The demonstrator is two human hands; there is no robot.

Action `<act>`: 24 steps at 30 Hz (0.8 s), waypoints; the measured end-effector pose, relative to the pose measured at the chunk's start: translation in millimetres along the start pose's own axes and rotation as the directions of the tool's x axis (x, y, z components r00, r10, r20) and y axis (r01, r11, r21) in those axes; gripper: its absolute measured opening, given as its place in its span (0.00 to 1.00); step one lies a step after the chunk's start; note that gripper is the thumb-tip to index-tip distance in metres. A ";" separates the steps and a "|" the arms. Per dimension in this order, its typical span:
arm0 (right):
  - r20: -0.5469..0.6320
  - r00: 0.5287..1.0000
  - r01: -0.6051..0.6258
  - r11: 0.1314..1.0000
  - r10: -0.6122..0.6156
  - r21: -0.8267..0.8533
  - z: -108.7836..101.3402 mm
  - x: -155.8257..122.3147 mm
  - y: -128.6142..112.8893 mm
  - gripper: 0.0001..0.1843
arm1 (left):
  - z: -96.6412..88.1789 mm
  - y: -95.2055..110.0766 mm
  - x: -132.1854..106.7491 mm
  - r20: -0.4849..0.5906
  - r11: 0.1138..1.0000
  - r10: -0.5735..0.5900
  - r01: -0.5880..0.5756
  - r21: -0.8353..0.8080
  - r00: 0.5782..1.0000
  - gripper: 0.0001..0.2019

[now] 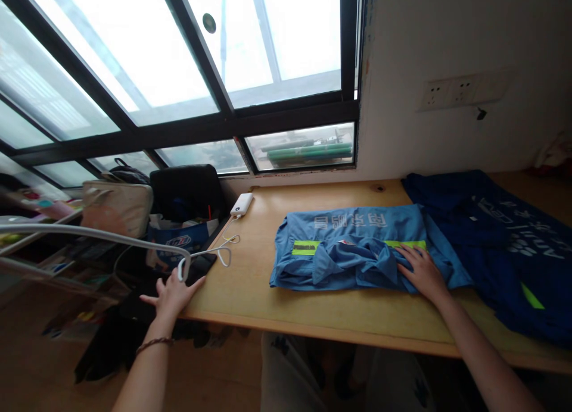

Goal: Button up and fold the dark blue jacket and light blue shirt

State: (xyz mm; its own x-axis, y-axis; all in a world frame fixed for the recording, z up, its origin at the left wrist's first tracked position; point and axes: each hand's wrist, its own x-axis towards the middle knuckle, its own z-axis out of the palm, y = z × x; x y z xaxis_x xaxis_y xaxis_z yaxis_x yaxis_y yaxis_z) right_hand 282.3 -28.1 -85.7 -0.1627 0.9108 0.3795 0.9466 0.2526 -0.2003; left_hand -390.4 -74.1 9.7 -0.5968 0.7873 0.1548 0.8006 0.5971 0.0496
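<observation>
A light blue work shirt point(353, 224) with yellow-green stripes and pale printed characters lies folded on the wooden table point(250, 293). On its right part rests my right hand point(420, 270), fingers stretched out over the cloth by a stripe. My left hand point(173, 293) is at the table's left edge, its fingers spread and holding nothing. A white cable point(134, 240) passes in front of the view close to that hand. Right of the light blue shirt, a dark blue garment point(482, 233) with white lettering is spread out, partly touching it.
A white power bank point(242, 204) with a cable sits near the table's back left. Beyond the left edge stand a black chair point(187, 189), a beige bag point(117, 206) and a cluttered shelf point(40, 263). Wall sockets point(465, 90) are at the upper right.
</observation>
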 end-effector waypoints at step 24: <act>-0.040 0.964 -0.262 0.964 0.264 0.052 -50.9 -86.4 -8.8 0.25 | 10.7 196.1 -160.1 -0.021 0.666 0.739 -0.735 -0.124 0.673 0.23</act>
State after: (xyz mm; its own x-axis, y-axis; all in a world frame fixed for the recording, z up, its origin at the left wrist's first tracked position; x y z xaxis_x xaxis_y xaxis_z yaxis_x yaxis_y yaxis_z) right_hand 302.2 -125.6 -70.8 0.1043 0.9312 0.3493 0.9404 0.0219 -0.3394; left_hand -138.4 -81.4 -16.0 0.1909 0.9682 0.1619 0.9789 -0.2000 0.0415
